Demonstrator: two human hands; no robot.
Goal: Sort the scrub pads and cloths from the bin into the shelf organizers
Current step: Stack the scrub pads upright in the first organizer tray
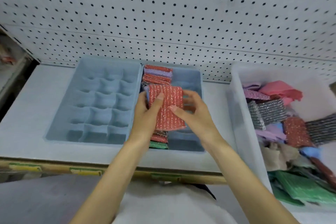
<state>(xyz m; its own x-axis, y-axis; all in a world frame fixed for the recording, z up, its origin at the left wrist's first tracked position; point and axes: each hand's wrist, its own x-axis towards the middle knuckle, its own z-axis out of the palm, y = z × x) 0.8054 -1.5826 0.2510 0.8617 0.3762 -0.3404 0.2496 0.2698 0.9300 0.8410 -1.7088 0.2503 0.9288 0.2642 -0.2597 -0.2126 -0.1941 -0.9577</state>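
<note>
- Wore a white top [163,211], nearest the lens, with both bare forearms stretched toward the shelf [32,100].
- Gripped a red pad [168,109] with the left hand [145,114], thumb curled over its face, fingers behind its left edge.
- Pinched the same pad's right side with the right hand [195,114], thumb on top, fingers curled behind.
- Held that pad tilted above the right organizer [189,78], over a stack [157,76] of red, purple and green ones packed in its left column.
- Saw the left organizer [101,103], a grid of cells, just beside it.
- Found the bin [236,114] at right, with a heap [272,112] of mixed pads and cloths inside, before a pegboard [163,14].
</note>
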